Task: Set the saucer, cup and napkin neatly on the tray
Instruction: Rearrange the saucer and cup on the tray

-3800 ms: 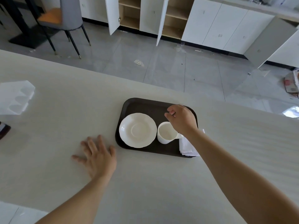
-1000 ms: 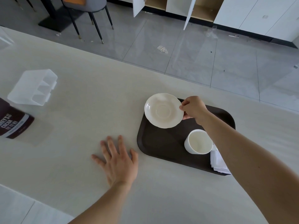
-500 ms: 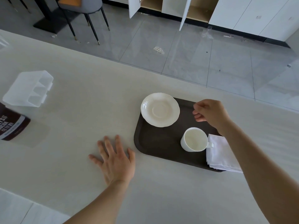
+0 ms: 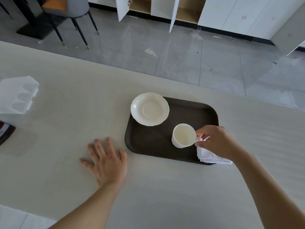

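Note:
A dark brown tray (image 4: 194,111) lies on the pale table. A white saucer (image 4: 149,111) rests on its far left corner, overhanging the rim. A white cup (image 4: 183,135) stands upright near the tray's front right. My right hand (image 4: 216,142) pinches the cup's handle with thumb and fingers. A folded white napkin (image 4: 211,157) lies at the tray's front right corner, partly under my right hand and sticking out past the edge. My left hand (image 4: 106,160) lies flat on the table, fingers spread, just left of the tray.
A translucent plastic holder (image 4: 17,95) sits at the table's left. A dark brown packet (image 4: 5,133) shows at the left edge. Beyond the table's far edge are grey floor tiles, a chair (image 4: 71,7) and open white cabinets (image 4: 165,7).
My right hand set the saucer on the tray's far left corner, let go, then came back toward me and took the cup's handle. My left hand stayed flat.

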